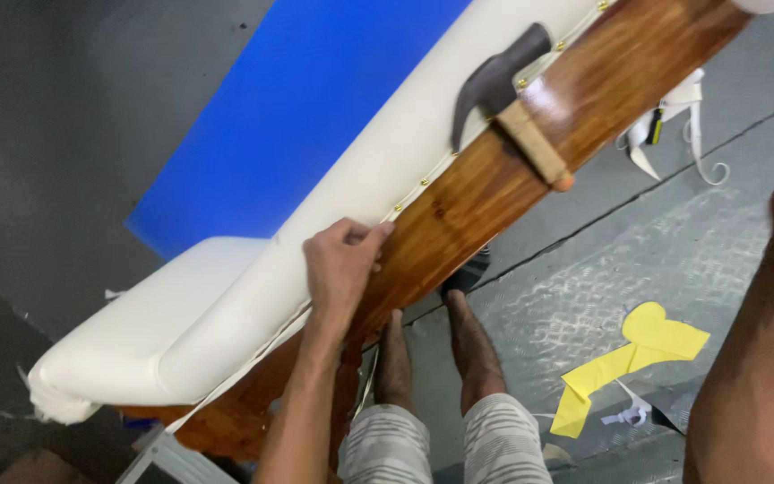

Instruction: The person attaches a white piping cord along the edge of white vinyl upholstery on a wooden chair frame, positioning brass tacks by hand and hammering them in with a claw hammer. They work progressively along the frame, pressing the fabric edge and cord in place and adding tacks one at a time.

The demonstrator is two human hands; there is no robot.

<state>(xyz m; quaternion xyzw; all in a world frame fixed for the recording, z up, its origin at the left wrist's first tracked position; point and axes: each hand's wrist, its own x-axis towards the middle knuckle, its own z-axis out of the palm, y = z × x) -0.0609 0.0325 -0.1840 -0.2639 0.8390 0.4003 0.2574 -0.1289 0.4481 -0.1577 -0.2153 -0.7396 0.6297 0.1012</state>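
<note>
Fingers (371, 240) of the left hand (340, 269) pinch the white trim (405, 193) by the brass tacks (423, 182), mid-frame, on the wood frame (494, 179). Up top, a hammer (499, 81) lies on the wood. At the right edge only an arm shows, so I cannot tell about those fingers.

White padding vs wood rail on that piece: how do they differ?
The white padding is pale, matte and rounded, bulging at its lower end; the wood rail is flat, glossy and reddish brown with visible grain. The left hand presses the padding's edge at the seam, while a hammer lies across the rail. Both run side by side along the same diagonal, joined by a row of brass tacks.
</note>
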